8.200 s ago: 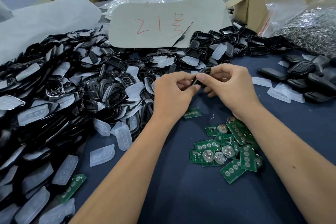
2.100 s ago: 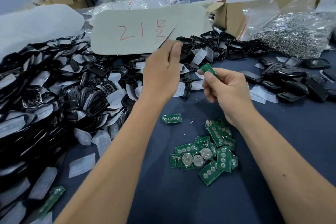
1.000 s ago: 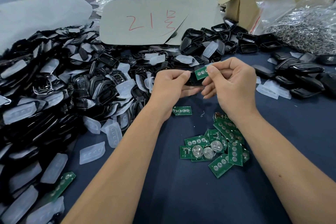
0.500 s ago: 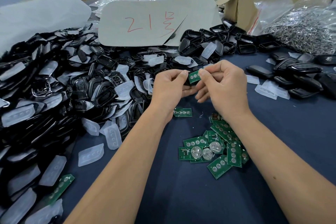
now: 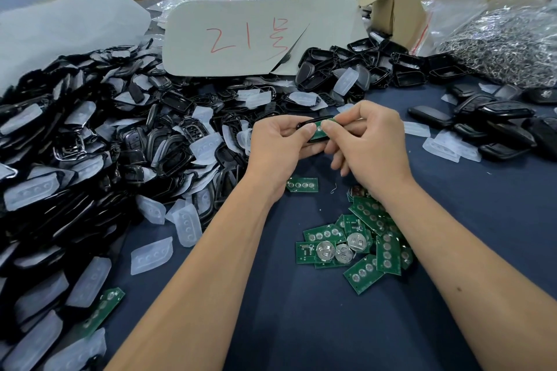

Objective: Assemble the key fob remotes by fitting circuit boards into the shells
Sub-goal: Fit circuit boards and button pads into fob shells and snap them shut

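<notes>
Both your hands meet over the blue tabletop [image 5: 301, 325], just beyond the loose boards. Your left hand [image 5: 277, 144] curls round a black shell [image 5: 313, 121], thumb on top, fingers hidden beneath. Your right hand [image 5: 367, 141] pinches the other end, thumb and forefinger pressed on a green circuit board [image 5: 321, 131] that lies in the shell's open face. Whether the board is fully seated cannot be told; fingers cover most of it. My read: you are mid-fit on this one, pressing the board home.

Done so far, as far as shows: a cluster of closed-looking black fobs [image 5: 494, 126] sits at the right, well apart from your hands, with a few clear button pads [image 5: 449, 147] beside it. These may be finished units, but that is not certain from here.

Left to do: plenty. A pile of green boards [image 5: 358, 244] lies near your right forearm, some showing round metal battery clips. One single board [image 5: 302, 184] rests just below your left wrist, and another stray board [image 5: 101, 310] lies at the lower left edge of the heap. The big heap of empty shells and pads [image 5: 90, 144] fills the left side, and more open shells [image 5: 376, 66] lie at the back by the cardboard sign [image 5: 256, 36].

Judgement: early in the batch. Shells far outnumber the boards in view.
</notes>
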`<state>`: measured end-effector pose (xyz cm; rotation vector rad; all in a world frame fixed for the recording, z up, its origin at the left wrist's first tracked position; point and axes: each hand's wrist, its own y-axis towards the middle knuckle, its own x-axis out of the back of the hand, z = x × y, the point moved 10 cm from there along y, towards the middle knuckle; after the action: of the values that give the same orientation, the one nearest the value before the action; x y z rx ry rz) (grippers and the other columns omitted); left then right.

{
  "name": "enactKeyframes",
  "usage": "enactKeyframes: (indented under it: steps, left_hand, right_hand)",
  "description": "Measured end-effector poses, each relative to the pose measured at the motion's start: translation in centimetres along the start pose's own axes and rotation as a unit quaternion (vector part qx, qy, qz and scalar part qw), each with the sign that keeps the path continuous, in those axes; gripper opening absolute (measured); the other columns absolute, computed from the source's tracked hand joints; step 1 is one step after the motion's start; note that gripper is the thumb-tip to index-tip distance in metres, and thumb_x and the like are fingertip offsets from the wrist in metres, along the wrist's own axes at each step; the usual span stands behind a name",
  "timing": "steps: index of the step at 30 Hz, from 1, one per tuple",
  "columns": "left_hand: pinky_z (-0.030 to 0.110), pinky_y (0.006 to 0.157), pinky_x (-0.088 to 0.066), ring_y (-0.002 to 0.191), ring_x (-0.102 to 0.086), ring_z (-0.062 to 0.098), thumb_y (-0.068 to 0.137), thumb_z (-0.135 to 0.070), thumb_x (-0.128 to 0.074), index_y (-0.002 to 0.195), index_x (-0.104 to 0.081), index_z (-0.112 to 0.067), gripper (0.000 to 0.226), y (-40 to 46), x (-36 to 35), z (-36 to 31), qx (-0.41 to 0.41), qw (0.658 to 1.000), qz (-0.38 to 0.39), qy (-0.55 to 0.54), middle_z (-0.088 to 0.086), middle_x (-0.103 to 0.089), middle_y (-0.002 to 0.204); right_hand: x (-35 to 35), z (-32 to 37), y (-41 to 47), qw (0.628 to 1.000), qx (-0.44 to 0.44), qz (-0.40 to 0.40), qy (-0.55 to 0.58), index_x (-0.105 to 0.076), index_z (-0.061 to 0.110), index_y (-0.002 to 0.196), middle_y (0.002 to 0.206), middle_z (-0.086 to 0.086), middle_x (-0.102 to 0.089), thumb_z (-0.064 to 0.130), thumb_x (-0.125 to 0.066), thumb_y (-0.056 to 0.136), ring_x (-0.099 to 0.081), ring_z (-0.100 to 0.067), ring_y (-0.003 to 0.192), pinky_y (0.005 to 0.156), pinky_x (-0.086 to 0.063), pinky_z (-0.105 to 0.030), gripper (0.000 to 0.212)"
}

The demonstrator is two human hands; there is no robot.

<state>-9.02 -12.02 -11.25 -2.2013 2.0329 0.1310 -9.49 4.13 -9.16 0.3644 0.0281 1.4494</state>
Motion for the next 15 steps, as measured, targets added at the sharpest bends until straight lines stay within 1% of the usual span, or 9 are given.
enactKeyframes:
  steps: [5, 7, 11, 13, 15]
  left_hand:
    - [0.028, 0.073, -0.063, 0.078, -0.077, 0.024, 0.098, 0.004, -0.064, 0.092, -0.074, -0.005, 0.015, 0.0, -0.1, 0.1, -0.001, 1.0, 0.005, -0.005, 0.017, -0.078, 0.091]
    - [0.028, 0.075, -0.063, 0.079, -0.077, 0.023, 0.098, 0.004, -0.064, 0.091, -0.074, -0.004, 0.015, 0.1, -0.2, 0.1, -0.003, 1.0, 0.011, -0.007, 0.017, -0.078, 0.092]
    - [0.029, 0.077, -0.063, 0.083, -0.077, 0.024, 0.097, 0.005, -0.065, 0.098, -0.073, 0.003, 0.009, 0.2, 0.0, 0.2, -0.005, 1.0, 0.01, -0.013, 0.027, -0.075, 0.102]
    - [0.027, 0.074, -0.062, 0.083, -0.077, 0.024, 0.096, 0.006, -0.066, 0.099, -0.073, 0.003, 0.008, 0.2, 0.1, 0.3, -0.004, 1.0, 0.005, -0.016, 0.025, -0.075, 0.101]
    - [0.024, 0.071, -0.061, 0.081, -0.077, 0.024, 0.096, 0.006, -0.066, 0.1, -0.072, 0.004, 0.008, 0.2, 0.2, 0.3, -0.001, 1.0, 0.005, -0.021, 0.023, -0.075, 0.099]
  right_hand:
    - [0.1, 0.6, -0.3, 0.998, 0.019, -0.019, -0.061, -0.059, 0.01, 0.091, 0.056, -0.002, -0.069, 0.02, -0.079, 0.091, -0.061, -0.019, 0.036, 0.033, -0.044, -0.028, 0.022]
    - [0.3, 0.8, -0.5, 0.996, 0.019, -0.034, -0.074, -0.057, 0.012, 0.091, 0.055, -0.002, -0.068, 0.022, -0.079, 0.091, -0.061, -0.017, 0.035, 0.032, -0.043, -0.027, 0.025]
    - [0.7, 0.6, -0.5, 0.997, -0.005, -0.049, -0.058, -0.052, 0.01, 0.101, 0.056, -0.007, -0.067, 0.026, -0.082, 0.088, -0.061, -0.02, 0.036, 0.033, -0.043, -0.028, 0.036]
    - [1.1, 0.3, -0.5, 0.996, -0.013, -0.062, -0.067, -0.052, 0.012, 0.102, 0.056, -0.006, -0.066, 0.031, -0.085, 0.085, -0.061, -0.02, 0.036, 0.036, -0.043, -0.026, 0.041]
    - [1.3, 0.0, -0.4, 0.994, -0.015, -0.072, -0.08, -0.057, 0.015, 0.098, 0.053, -0.002, -0.064, 0.037, -0.086, 0.082, -0.061, -0.017, 0.036, 0.04, -0.044, -0.02, 0.04]
